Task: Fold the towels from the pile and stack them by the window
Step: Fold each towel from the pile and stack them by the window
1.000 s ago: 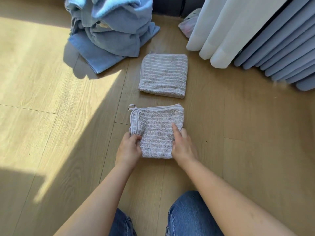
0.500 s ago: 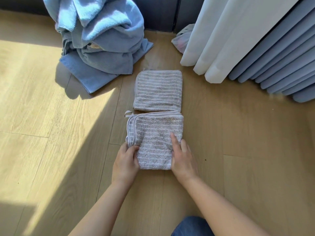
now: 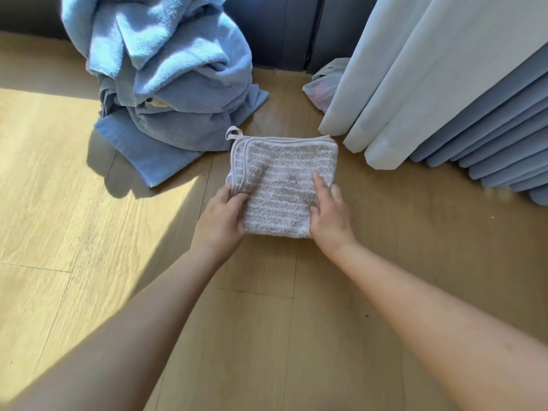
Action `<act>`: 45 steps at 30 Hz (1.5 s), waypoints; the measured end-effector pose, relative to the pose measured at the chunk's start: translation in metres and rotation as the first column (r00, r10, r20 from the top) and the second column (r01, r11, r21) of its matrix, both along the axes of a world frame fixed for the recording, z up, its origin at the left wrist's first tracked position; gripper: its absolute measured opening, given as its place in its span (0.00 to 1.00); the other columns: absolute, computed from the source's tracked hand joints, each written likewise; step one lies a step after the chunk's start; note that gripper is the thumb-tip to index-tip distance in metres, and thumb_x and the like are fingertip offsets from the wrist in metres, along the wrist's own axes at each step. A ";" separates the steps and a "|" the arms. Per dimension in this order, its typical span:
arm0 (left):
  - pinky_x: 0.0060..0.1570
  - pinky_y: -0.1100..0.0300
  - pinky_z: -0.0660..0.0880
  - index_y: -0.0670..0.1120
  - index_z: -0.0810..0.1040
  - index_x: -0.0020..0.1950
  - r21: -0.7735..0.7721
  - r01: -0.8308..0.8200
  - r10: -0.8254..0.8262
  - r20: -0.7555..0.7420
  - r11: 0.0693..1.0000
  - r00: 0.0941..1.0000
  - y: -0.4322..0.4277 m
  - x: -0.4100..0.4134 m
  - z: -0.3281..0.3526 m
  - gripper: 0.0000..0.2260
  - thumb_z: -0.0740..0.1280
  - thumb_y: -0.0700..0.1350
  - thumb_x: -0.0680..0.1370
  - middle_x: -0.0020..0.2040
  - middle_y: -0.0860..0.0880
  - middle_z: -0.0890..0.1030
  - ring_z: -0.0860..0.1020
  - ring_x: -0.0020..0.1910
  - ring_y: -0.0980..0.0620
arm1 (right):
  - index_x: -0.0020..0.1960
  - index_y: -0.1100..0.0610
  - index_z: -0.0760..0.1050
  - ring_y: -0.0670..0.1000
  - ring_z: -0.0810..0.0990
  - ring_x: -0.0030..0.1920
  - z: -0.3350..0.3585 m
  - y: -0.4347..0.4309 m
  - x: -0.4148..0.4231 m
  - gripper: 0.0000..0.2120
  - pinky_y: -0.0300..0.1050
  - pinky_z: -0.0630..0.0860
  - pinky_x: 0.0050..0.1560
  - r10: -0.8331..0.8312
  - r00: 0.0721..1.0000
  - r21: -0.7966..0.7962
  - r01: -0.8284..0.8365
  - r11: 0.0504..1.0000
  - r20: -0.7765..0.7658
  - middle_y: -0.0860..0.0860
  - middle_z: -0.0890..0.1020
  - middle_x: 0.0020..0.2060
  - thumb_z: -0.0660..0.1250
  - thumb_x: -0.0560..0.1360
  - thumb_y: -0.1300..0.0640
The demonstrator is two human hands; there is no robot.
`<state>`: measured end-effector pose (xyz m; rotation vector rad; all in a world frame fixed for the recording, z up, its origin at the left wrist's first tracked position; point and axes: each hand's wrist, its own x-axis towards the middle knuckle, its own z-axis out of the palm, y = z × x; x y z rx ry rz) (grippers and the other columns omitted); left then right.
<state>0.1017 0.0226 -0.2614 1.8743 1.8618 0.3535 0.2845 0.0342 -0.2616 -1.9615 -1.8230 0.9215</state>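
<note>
Step in hand: placing 1 folded striped towel (image 3: 281, 188) near the curtains, by my reading.
Left hand (image 3: 221, 215): grips the towel's left edge, thumb on top, the other fingers tucked beneath.
Right hand (image 3: 329, 218): holds the right edge, with digits laid on the top face.
Towel's place: on or just above the wooden floor (image 3: 74, 232), between the blue towel pile (image 3: 166, 84) and the white curtain (image 3: 415, 69); I cannot tell whether it rests there, or what lies beneath it.
Done: this 1 towel is folded into a neat square, its hanging loop (image 3: 234, 133) sticking out at the far left corner.
Left: the blue pile is heaped and unfolded, so most of the work seems to remain.
Edges: the towel's far right corner is just beside the curtain hem; a plastic bag (image 3: 323, 87) sits beyond.
Open room: bare floor lies towards the person and to the left.
</note>
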 end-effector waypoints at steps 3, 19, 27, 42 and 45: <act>0.60 0.52 0.69 0.41 0.72 0.66 -0.058 0.026 -0.027 -0.016 0.998 1.000 0.020 0.001 0.005 0.19 0.62 0.36 0.75 0.66 0.42 0.68 0.69 0.64 0.43 | 0.75 0.51 0.53 0.54 0.67 0.63 0.002 0.023 0.004 0.30 0.33 0.59 0.59 -0.030 0.999 -0.037 0.029 0.999 -0.013 0.54 0.63 0.68 0.55 0.77 0.68; 0.65 0.61 0.60 0.42 0.69 0.69 -0.208 -0.100 0.111 0.044 0.973 0.993 0.046 0.005 -0.008 0.22 0.57 0.31 0.75 0.72 0.46 0.63 0.64 0.70 0.46 | 0.76 0.46 0.43 0.54 0.57 0.73 -0.013 0.045 0.006 0.34 0.45 0.59 0.69 0.034 0.999 -0.247 -0.029 0.968 0.019 0.50 0.52 0.76 0.56 0.78 0.64; 0.64 0.59 0.62 0.44 0.63 0.73 -0.376 -0.165 0.202 0.060 0.912 0.978 0.033 0.003 -0.020 0.25 0.61 0.35 0.75 0.70 0.41 0.65 0.66 0.67 0.43 | 0.76 0.49 0.43 0.55 0.60 0.72 -0.024 0.034 0.016 0.35 0.44 0.62 0.67 -0.013 0.996 -0.425 -0.027 0.905 -0.092 0.53 0.55 0.74 0.61 0.78 0.59; 0.58 0.56 0.67 0.41 0.69 0.68 -0.309 -0.194 0.197 -0.022 0.931 0.980 0.028 -0.015 0.003 0.18 0.58 0.39 0.77 0.66 0.42 0.69 0.70 0.63 0.44 | 0.75 0.49 0.49 0.54 0.57 0.69 -0.001 0.032 0.005 0.32 0.47 0.61 0.66 0.035 0.983 -0.248 0.011 0.969 0.180 0.50 0.56 0.72 0.58 0.76 0.61; 0.61 0.54 0.67 0.41 0.69 0.68 -0.236 -0.180 0.169 -0.067 0.955 0.983 0.036 -0.033 0.023 0.18 0.58 0.39 0.77 0.66 0.43 0.68 0.68 0.66 0.45 | 0.75 0.50 0.49 0.54 0.55 0.72 0.020 0.043 -0.008 0.31 0.49 0.58 0.70 0.101 0.969 -0.216 -0.052 0.975 0.224 0.49 0.55 0.74 0.57 0.76 0.61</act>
